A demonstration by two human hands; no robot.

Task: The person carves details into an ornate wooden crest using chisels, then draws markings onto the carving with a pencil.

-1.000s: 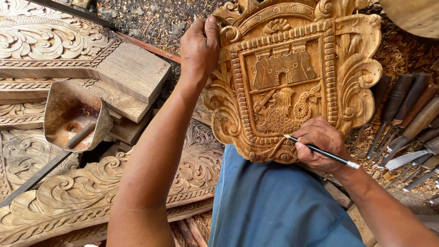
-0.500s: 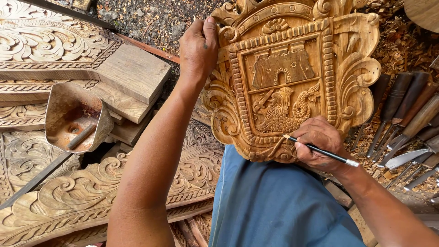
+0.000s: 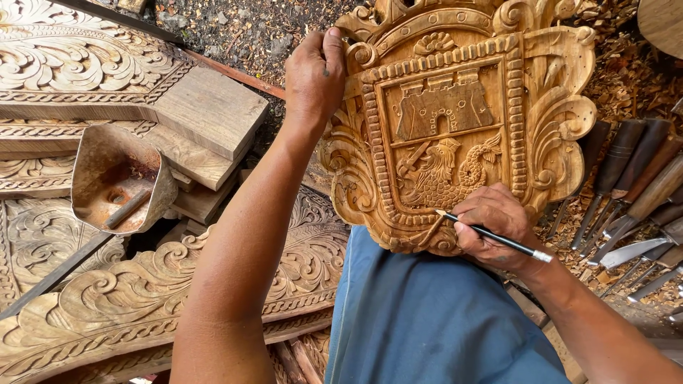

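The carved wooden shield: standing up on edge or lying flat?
On edge: the carved shield is propped on the lap, its face tilted toward the camera, left hand gripping its top edge, right hand holding a pencil.

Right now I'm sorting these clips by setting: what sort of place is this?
Most likely a woodcarver's workshop, perhaps open-air. A carved wooden crest is held by the left hand while the right hand marks it with a pencil; chisels lie on wood shavings, beside carved panels.
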